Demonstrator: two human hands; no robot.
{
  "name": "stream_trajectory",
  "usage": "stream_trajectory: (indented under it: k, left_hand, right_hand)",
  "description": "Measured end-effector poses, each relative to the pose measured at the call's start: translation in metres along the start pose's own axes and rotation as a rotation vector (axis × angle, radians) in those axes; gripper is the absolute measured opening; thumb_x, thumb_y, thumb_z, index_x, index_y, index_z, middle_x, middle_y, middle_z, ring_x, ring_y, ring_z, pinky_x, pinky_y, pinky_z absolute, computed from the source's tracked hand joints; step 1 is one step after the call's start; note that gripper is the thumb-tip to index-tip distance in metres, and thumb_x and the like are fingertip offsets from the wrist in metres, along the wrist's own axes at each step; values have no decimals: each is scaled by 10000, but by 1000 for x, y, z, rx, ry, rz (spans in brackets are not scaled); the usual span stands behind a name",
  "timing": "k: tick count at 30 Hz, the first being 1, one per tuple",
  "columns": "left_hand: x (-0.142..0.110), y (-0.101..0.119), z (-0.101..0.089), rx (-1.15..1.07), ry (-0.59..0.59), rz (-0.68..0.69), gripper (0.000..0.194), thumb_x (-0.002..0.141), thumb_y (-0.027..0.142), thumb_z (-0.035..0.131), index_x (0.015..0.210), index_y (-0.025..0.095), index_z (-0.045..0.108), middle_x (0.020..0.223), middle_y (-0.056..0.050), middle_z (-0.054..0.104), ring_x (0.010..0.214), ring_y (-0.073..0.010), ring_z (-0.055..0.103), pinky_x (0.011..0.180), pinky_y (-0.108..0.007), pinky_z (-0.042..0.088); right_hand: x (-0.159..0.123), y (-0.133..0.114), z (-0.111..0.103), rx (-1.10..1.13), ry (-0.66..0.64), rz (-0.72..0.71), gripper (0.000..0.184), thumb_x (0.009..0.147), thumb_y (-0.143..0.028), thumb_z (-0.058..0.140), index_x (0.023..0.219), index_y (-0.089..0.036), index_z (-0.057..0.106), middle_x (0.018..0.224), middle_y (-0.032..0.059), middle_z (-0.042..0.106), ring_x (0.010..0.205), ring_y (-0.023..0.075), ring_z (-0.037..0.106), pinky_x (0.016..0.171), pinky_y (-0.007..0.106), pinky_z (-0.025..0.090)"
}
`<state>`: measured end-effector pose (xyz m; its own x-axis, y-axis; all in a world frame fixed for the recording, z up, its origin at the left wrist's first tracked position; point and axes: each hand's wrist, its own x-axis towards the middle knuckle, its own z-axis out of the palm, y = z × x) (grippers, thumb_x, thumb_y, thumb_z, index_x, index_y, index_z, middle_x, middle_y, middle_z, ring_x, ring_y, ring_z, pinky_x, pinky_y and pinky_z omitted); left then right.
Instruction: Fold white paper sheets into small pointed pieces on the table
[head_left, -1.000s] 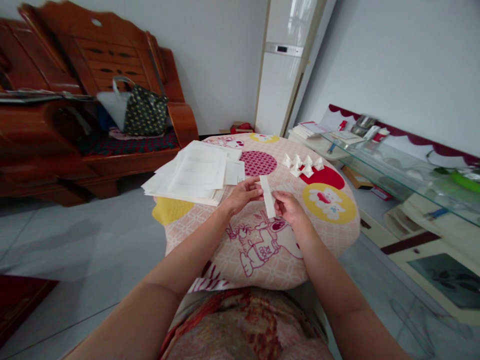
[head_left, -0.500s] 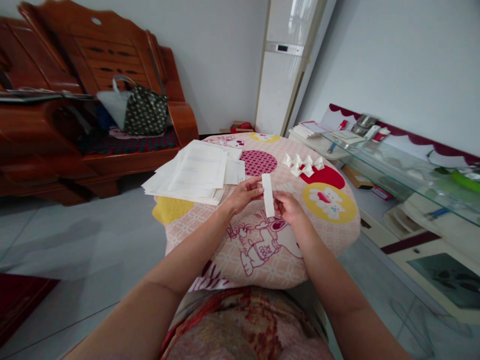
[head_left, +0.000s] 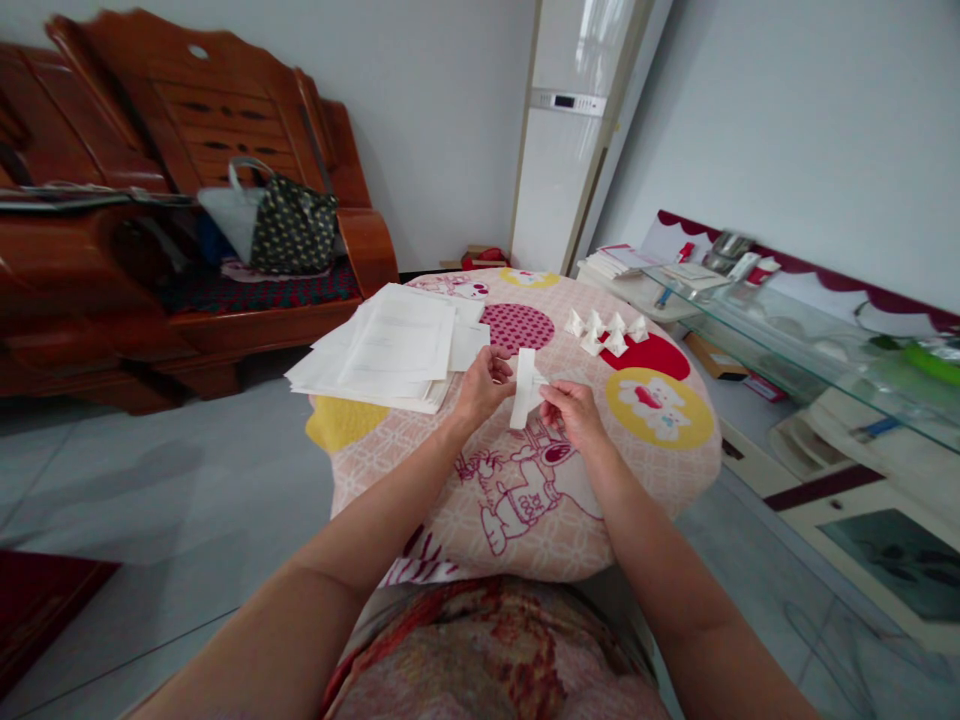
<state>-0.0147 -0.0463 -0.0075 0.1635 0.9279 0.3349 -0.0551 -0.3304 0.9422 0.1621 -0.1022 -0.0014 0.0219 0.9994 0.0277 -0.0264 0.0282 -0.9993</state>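
Patterned tablecloth point(head_left: 420, 450) covers our round work surface, pale walls point(head_left: 442, 130) behind, grey tiled floor point(head_left: 247, 490) below. Folded paper point(head_left: 523, 392) sits between our two hands, held up over the near-middle of the cloth. Key relation: its long strip runs near to far, far end leaning slightly right, so it stands crosswise between the hands. A smaller flap sticks out on its right side. Right hand point(head_left: 574, 408) pinches that flap, thumb against finger. Left hand point(head_left: 484, 385) has its fingers curled and the thumb at the strip's left edge; we can't tell if it's gripping. Both hands are close to the paper, left one right by the main strip, right one out on the flap.

Surface: paper stack point(head_left: 375, 350) at far left, edges uneven; cluster of small folded pieces point(head_left: 606, 332) at far right, well apart from the stack.

Room: wooden bench point(head_left: 367, 245) at far left with a dark patterned bag point(head_left: 292, 225) on it, tall white air conditioner point(head_left: 555, 180) at the far side, glass shelf point(head_left: 810, 350) at right.
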Motion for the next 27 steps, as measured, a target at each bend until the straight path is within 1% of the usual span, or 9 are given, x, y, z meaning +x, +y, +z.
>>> stream_trajectory:
  k: [2, 5, 9, 12, 15, 18, 20, 22, 27]
  left_hand:
    - [0, 2, -2, 128, -8, 35, 263, 656, 124, 700, 898, 167, 607, 731, 39, 582, 655, -101, 528, 632, -219, 417]
    - [0, 8, -4, 177, -142, 34, 84, 716, 155, 615, 796, 165, 639, 729, 14, 613, 667, -119, 537, 643, -235, 430]
    - [0, 12, -4, 102, -219, 73, 146, 813, 255, 560, 824, 164, 674, 808, -20, 659, 759, -156, 573, 717, -266, 457]
    - [0, 10, -5, 6, -218, 71, 171, 835, 325, 623, 805, 159, 648, 752, -8, 617, 705, -145, 538, 679, -262, 432]
    - [1, 8, -9, -65, -225, 62, 161, 823, 309, 648, 776, 158, 621, 727, 8, 588, 683, -131, 519, 675, -255, 419]
    - [2, 9, -14, -62, -318, 76, 124, 813, 280, 625, 797, 157, 627, 772, 4, 614, 738, -144, 548, 734, -268, 443]
    - [1, 12, -14, -17, -398, 89, 127, 811, 284, 611, 798, 159, 625, 787, 1, 625, 769, -156, 562, 768, -281, 456]
    - [-1, 14, -13, 41, -453, 97, 139, 824, 297, 593, 794, 164, 621, 790, -2, 634, 784, -165, 573, 793, -293, 467]
    - [-5, 16, -9, 174, -485, 146, 161, 854, 290, 536, 801, 171, 632, 810, -8, 660, 830, -181, 608, 836, -307, 487]
  right_hand:
    - [1, 1, 2, -26, 25, -28, 355, 693, -507, 745, 594, -196, 606, 533, 13, 612, 419, 101, 520, 370, 212, 319]
    - [4, 5, 2, -78, 72, -65, 360, 701, -536, 732, 626, -198, 636, 582, 31, 648, 450, 122, 552, 379, 224, 338]
    - [2, 4, 0, -251, 111, -164, 331, 764, -513, 688, 657, -200, 672, 604, 23, 653, 490, 138, 569, 422, 239, 371]
    - [-2, -1, 1, -356, 97, -217, 289, 791, -477, 681, 732, -198, 727, 619, 14, 658, 552, 154, 597, 474, 242, 411]
    - [-1, -3, -2, -306, 141, -260, 350, 832, -506, 644, 843, -179, 768, 729, 42, 724, 585, 155, 603, 502, 250, 444]
    - [5, -1, -8, -199, 200, -302, 400, 829, -529, 644, 907, -159, 773, 837, 71, 760, 568, 135, 580, 481, 245, 436]
    - [8, 0, -11, -144, 175, -312, 385, 808, -496, 678, 962, -159, 782, 897, 77, 770, 548, 116, 559, 452, 233, 400]
    - [7, -2, -11, -115, 114, -307, 354, 799, -446, 699, 999, -168, 792, 873, 66, 766, 535, 105, 548, 439, 225, 374]
    - [-1, -11, -5, -35, 1, -252, 283, 733, -351, 765, 962, -189, 801, 739, 20, 734, 519, 105, 556, 451, 225, 405]
